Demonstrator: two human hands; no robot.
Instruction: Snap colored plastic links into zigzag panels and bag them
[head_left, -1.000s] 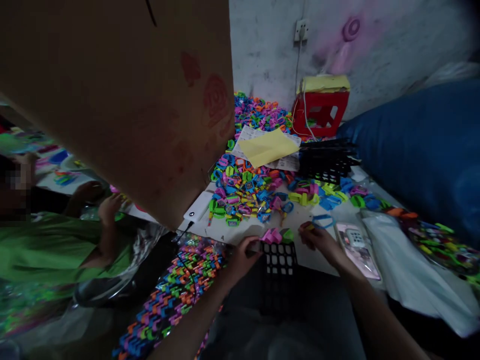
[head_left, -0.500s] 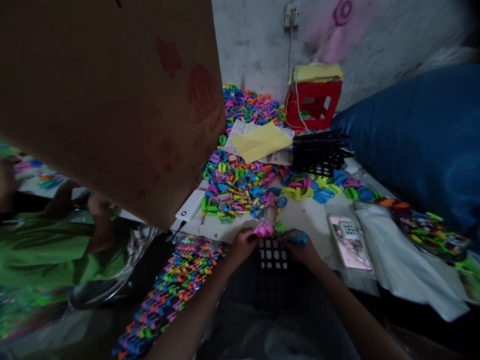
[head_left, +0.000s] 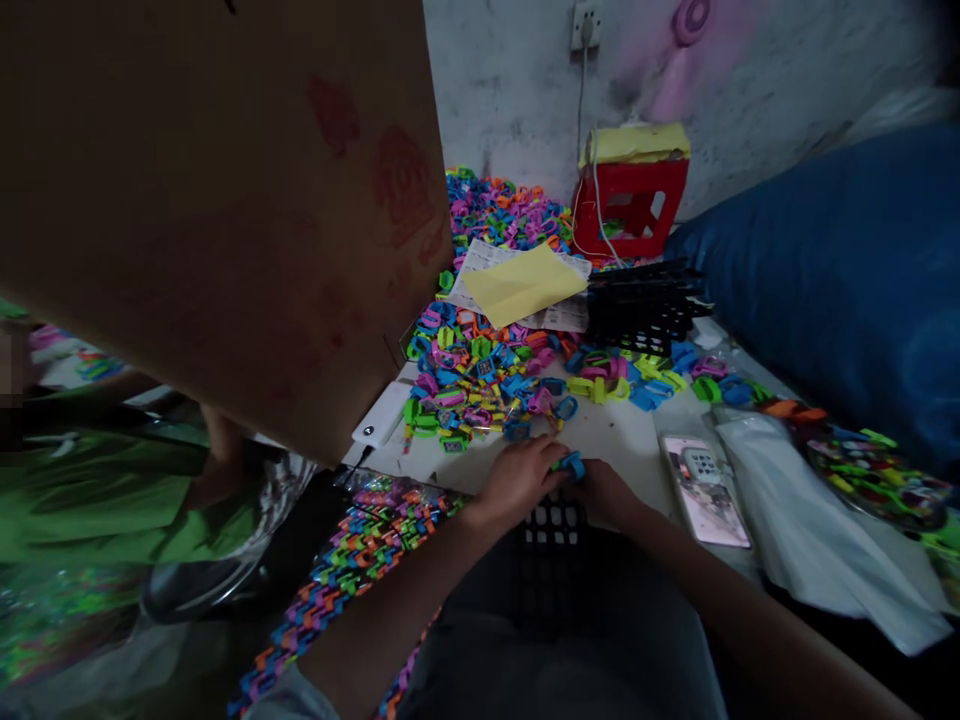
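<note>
My left hand (head_left: 521,482) is curled over the top end of a black grid tray (head_left: 551,575), its fingertips on a small blue toy watch (head_left: 574,466). From the other side my right hand (head_left: 609,492) closes on the same piece, its fingers partly hidden. A bit of green shows beside the blue one. The tray hangs down over my lap, its square holes showing. Just beyond my hands lies a loose heap of bright toy watches (head_left: 487,370) on the white table (head_left: 626,430).
A large cardboard box (head_left: 225,200) stands at the left. Filled strips of coloured watches (head_left: 337,580) lie below it. A phone (head_left: 705,490), plastic bags (head_left: 802,510), stacked black trays (head_left: 645,310) and a red stool (head_left: 622,205) are around. Another person's arm (head_left: 221,445) shows far left.
My left hand has moved right and over the tray's top, covering where pink and green watches showed. The blue watch in my right hand has come left, between both hands.
</note>
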